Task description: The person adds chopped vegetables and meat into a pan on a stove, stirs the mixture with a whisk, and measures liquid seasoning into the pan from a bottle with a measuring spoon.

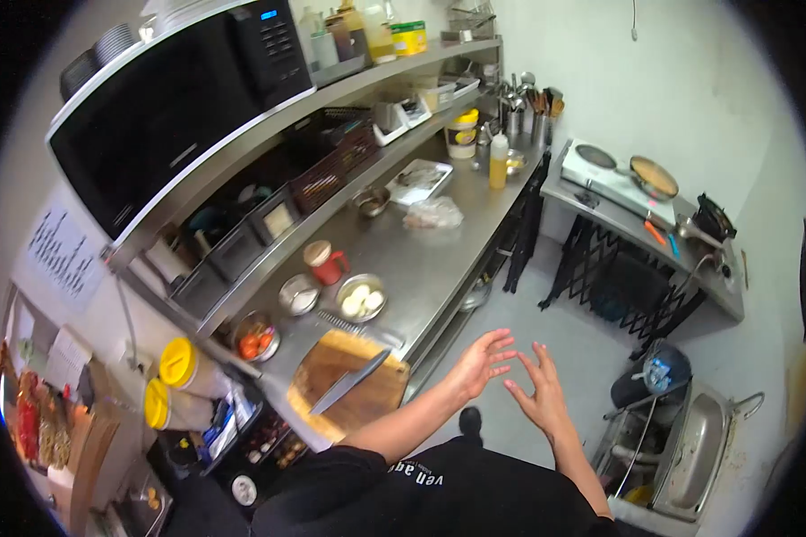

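Observation:
My left hand (482, 362) is raised in front of me over the floor, fingers apart and holding nothing. Close beside it, my right hand (539, 391) is also up with its fingers spread and nothing in it. To the left of my left forearm lies a wooden cutting board (385, 394) on the steel counter. A kitchen knife (347, 383) rests diagonally across the board. Behind the board are a grater (354, 325), a bowl of pale peeled pieces (362, 298) and a bowl of tomatoes (256, 341).
A red jug (326, 262), a plastic bag (433, 214) and a squeeze bottle (499, 163) stand along the counter (421, 268). Above hangs a microwave (179, 107). At right are a hot plate (600, 166) with a frying pan (655, 177), and a sink (697, 452).

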Tool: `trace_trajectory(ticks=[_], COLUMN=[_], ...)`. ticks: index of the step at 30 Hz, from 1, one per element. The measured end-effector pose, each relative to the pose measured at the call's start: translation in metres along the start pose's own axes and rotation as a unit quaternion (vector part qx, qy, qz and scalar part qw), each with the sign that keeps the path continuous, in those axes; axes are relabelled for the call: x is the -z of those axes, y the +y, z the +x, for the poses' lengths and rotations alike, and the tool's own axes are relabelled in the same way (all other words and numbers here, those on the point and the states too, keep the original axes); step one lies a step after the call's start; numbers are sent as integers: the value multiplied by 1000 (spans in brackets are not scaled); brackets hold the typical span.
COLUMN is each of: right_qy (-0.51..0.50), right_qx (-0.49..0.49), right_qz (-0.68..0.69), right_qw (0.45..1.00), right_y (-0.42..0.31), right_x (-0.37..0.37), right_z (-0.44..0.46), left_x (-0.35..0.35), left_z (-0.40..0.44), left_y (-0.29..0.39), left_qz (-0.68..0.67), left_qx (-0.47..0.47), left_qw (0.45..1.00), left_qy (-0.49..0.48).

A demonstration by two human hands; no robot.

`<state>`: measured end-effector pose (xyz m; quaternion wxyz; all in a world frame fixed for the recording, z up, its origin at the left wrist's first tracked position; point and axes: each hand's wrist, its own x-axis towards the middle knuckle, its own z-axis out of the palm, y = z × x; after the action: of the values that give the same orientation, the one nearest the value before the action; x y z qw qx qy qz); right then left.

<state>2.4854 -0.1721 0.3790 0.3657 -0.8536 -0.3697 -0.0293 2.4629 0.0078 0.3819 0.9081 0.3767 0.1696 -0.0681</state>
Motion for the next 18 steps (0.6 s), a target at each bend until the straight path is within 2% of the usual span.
trace_trajectory(ticks=[2,3,4,7,8,9,11,13,15,18], right_qy=[12,-12,-41,-39,-44,-19,4,16,18,75], right_qx=[20,26,29,62,59,74,88,110,158,233], right_qz=[-7,-10,-11,-13,-13,-4,10,85,65,68], right_qw=[1000,1000,999,997,997,997,996,990,985,967], right_y=[18,26,33,53,59,63,73,84,101,110], right_x=[8,9,12,30,36,42,50,55,61,69], right_z=[59,84,105,184,210,237,289,343,408,529], left_x=[3,8,7,7,6,5,5,8,10,16], left_z=[44,67,81,124,133,141,159,176,186,200], left_y=[31,47,64,125,142,157,184,207,229,259], left_qz=[12,-7,-13,-34,-23,-10,0,11,22,50], left_qx=[-58,-74,-71,-106,-155,-204,-227,-270,-298,-365], left_qw=[998,996,996,989,982,971,964,951,939,906], left_qy=[37,50,50,93,107,122,139,152,169,210])
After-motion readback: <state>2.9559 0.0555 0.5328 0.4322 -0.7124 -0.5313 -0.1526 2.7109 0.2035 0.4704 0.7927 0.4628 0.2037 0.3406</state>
